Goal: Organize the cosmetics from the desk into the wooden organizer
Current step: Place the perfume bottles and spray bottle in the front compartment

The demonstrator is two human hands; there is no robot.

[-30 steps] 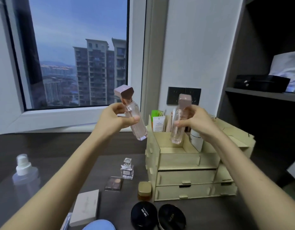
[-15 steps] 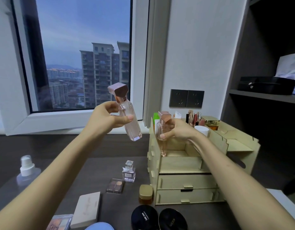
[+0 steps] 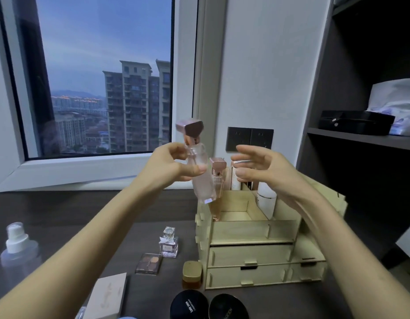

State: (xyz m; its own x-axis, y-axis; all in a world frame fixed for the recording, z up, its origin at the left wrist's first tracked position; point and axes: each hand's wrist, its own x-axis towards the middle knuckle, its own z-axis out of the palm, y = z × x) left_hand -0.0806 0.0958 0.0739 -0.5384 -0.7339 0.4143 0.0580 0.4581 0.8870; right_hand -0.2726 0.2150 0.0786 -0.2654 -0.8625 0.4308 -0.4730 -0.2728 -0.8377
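Pink bottle (image 3: 203,185) between left fingers (image 3: 174,150)

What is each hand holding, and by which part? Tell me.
The left hand grips the pink bottle by its upper body, just under the neck. The right hand is open and holds nothing.

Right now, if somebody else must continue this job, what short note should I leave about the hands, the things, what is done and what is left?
Left hand: grips a pink bottle, tilted, in the air beside the wooden organizer.
Right hand: open, empty, above the organizer.
Done: a second pink bottle stands in the organizer's top left compartment; a white bottle is in there too.
Left: put in the held bottle, then from the desk the small perfume, palette, gold-lid jar, black compacts, beige box, spray bottle.
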